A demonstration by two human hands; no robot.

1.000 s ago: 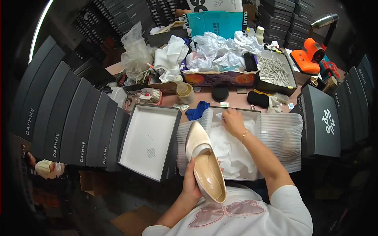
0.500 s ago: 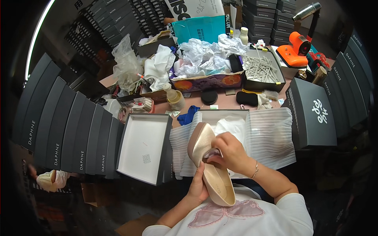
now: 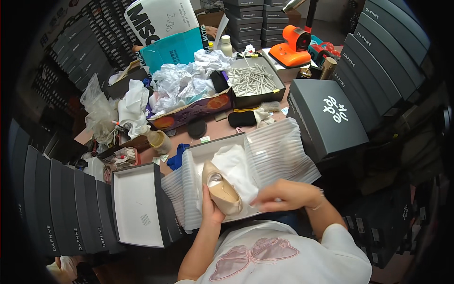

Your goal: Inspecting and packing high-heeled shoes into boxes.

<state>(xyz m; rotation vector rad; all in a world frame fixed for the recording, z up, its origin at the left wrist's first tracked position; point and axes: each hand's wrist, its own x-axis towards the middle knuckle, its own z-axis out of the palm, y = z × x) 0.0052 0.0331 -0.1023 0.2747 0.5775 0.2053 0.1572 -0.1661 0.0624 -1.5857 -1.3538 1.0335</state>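
A beige pointed flat shoe (image 3: 224, 195) is in my left hand (image 3: 212, 207), its fingers beneath and its thumb along the side. The toe points away from me and the opening faces up; a whitish crumpled wad (image 3: 214, 179) shows inside the toe. To the right of the shoe, and apart from it, is my right hand (image 3: 289, 195), fingers stretched leftward and blurred at the tips, with nothing visible in them. Below the shoe lies an open shoe box (image 3: 215, 143) with white tissue paper (image 3: 231, 163) inside and ribbed translucent foam sheet (image 3: 280, 149) over its sides.
A box lid (image 3: 137, 208) leans at left beside a row of dark boxes (image 3: 61, 208). More dark boxes (image 3: 326, 118) stand at right. Behind are a carton of crumpled paper (image 3: 189, 116), a box of white sticks (image 3: 257, 100), a bottle (image 3: 160, 142) and an orange device (image 3: 293, 47).
My right hand has come out of the shoe and moved right. The shoe has been lowered over the box and turned so its opening faces up. The view has shifted right.
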